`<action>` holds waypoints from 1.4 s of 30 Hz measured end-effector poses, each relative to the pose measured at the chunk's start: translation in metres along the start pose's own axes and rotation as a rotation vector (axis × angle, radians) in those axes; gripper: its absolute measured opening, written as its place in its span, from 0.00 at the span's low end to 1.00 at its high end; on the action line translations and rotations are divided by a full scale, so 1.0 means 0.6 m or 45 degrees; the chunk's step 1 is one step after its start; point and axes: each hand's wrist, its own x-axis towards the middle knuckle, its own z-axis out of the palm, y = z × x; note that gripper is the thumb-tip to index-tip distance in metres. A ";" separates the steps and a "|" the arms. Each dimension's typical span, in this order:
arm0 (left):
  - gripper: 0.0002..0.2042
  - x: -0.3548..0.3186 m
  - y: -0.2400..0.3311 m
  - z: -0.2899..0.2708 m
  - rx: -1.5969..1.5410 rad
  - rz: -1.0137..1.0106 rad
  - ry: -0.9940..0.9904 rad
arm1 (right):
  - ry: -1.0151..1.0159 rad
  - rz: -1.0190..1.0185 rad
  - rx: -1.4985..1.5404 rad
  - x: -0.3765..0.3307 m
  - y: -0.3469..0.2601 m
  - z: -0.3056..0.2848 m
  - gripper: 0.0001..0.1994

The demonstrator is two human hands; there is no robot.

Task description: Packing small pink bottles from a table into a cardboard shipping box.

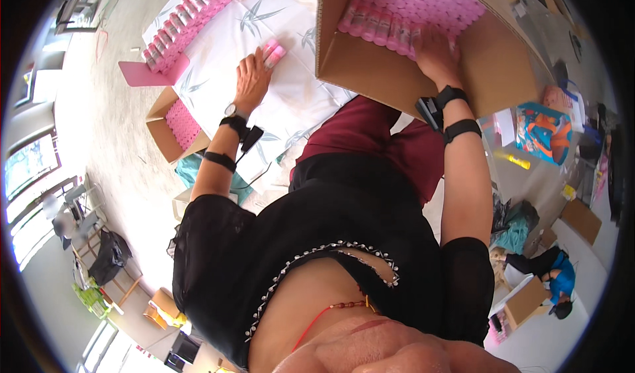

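Just at the fingertips of the left hand (pixel 252 83), two small pink bottles (pixel 273 54) are touched on the white patterned cloth (pixel 291 92); whether they are gripped by the loosely bent fingers cannot be told. The right hand (pixel 436 54) is held palm-down inside a cardboard carton (pixel 370 84), against packed bottles (pixel 378 27), its grip unclear. Beyond the left fingers, bottle rows (pixel 187 17) are lined up.

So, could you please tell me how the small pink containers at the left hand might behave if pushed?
Being cylindrical, the small pink containers could roll if on their sides. Their slim bodies look small against the left hand, so probably light.
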 end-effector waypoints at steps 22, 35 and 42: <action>0.29 0.078 0.351 -0.265 -0.752 0.329 -0.055 | 0.344 0.044 0.015 -0.006 -0.008 0.007 0.26; 0.21 0.393 0.445 0.055 -0.051 -0.015 -0.418 | 0.364 -0.040 -0.043 -0.004 -0.030 -0.009 0.21; 0.26 0.385 0.467 0.068 -0.154 0.143 -0.579 | 0.144 0.086 0.007 -0.006 -0.001 0.008 0.22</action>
